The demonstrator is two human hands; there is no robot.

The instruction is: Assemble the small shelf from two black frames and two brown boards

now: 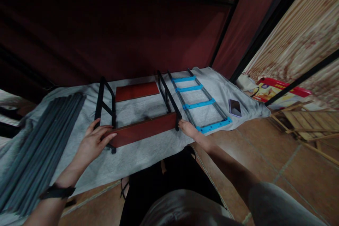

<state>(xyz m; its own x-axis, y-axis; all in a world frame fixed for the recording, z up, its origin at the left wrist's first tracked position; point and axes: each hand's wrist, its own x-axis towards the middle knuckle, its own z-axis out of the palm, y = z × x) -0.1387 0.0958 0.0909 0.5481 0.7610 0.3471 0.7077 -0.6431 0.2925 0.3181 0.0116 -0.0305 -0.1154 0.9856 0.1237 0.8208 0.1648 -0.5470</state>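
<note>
Near red board seemingly being fitted between black frames; pinched by left hand, right hand's grip unclear; alignment likely needed.

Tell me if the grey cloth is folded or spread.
Spread: the grey cloth runs from under the grey tubes, beneath the red front board, to past the phone, with wrinkles near its right end.
</note>
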